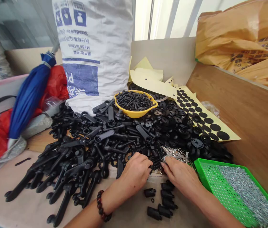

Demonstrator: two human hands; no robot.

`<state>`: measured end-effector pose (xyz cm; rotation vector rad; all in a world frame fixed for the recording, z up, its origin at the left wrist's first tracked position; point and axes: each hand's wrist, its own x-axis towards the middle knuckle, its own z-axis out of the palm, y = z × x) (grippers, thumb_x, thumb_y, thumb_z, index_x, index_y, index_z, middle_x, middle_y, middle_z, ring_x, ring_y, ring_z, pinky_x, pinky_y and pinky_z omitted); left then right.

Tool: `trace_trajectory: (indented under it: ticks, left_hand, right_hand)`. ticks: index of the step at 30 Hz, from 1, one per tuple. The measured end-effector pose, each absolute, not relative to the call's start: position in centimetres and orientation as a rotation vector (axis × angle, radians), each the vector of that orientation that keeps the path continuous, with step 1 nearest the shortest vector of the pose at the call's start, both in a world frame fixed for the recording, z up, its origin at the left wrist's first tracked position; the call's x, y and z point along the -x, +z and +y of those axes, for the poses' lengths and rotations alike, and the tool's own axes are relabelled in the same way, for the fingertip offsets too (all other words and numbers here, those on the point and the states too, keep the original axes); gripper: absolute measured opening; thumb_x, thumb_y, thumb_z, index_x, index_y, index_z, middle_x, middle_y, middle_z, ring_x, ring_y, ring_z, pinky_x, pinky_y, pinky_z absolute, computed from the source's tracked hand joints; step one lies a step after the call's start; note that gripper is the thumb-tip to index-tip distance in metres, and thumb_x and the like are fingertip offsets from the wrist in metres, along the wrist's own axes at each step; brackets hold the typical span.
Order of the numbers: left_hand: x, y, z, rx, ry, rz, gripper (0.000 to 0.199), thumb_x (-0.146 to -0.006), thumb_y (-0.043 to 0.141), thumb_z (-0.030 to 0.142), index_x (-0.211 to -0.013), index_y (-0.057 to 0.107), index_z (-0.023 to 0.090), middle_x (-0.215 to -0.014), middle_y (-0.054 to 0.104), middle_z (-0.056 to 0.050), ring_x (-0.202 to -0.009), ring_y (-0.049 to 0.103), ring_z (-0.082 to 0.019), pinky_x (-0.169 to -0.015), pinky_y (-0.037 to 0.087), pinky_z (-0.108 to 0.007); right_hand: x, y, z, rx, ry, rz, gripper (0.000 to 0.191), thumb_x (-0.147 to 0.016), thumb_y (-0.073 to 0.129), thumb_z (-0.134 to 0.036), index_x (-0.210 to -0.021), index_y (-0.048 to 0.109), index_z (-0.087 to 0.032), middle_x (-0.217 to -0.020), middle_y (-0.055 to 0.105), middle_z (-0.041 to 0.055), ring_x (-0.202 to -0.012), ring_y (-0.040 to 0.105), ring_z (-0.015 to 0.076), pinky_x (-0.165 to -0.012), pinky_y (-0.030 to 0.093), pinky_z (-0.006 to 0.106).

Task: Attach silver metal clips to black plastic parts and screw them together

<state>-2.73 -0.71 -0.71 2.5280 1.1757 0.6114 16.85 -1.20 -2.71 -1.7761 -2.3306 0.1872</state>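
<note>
The left hand [135, 171] has its grip pressed together, fingers curled down among small black screws [156, 164], though whether it pinches one cannot be told. The right hand [179, 174] pinches what seems a small metal part [165, 159] between thumb and fingertips, just beside a loose scatter of silver pieces [174, 153]. Both work at the near side of a heap of black plastic levers [86, 166] and discs [197, 143] that covers much of the table [29, 205]. The risk lies in that crowding: a part this small could slip from the fingertips and vanish among the black pieces, while a careless wrist could tip the green tray [219, 165] of silver fasteners [245, 196] at the near right corner or scatter the short black cylinders [154, 212] near the near edge.
</note>
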Motion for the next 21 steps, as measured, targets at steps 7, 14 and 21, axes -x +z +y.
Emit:
trace_trajectory:
  ticks: [7,14,21]
  left_hand:
    - [0.9,0.7,-0.9,-2.248,0.713,1.132,0.011,-0.082,0.059,0.01,-0.086,0.068,0.014,-0.084,0.07,-0.006,-0.08,0.063,-0.018,-0.075,0.047,-0.026]
    - [0.2,0.0,-2.4,-2.122,0.78,1.179,0.012,-0.082,0.057,0.012,-0.075,0.066,0.016,-0.067,0.067,0.0,-0.061,0.058,-0.013,-0.06,0.042,-0.021]
    - [-0.1,-1.0,-4.2,-2.389,0.688,1.03,0.013,-0.083,0.052,0.011,-0.085,0.063,0.017,-0.079,0.066,-0.003,-0.074,0.058,-0.016,-0.069,0.044,-0.025]
  right_hand:
    - [-16.7,-2.1,-1.4,1.523,0.621,-2.197,0.036,-0.094,0.029,-0.035,-0.061,0.036,-0.023,-0.046,0.051,-0.0046,-0.042,0.052,0.0122,-0.04,0.036,0.02]
    - [-16.8,0.2,-4.0,1.407,0.647,-2.12,0.031,-0.093,0.035,-0.033,-0.066,0.048,-0.023,-0.06,0.06,-0.0017,-0.054,0.058,0.0146,-0.05,0.046,0.023]
    - [-17.4,0.1,-6.1,1.21,0.252,-2.217,0.026,-0.094,0.035,-0.026,-0.074,0.051,-0.025,-0.062,0.06,-0.0023,-0.051,0.059,0.0141,-0.048,0.044,0.023]
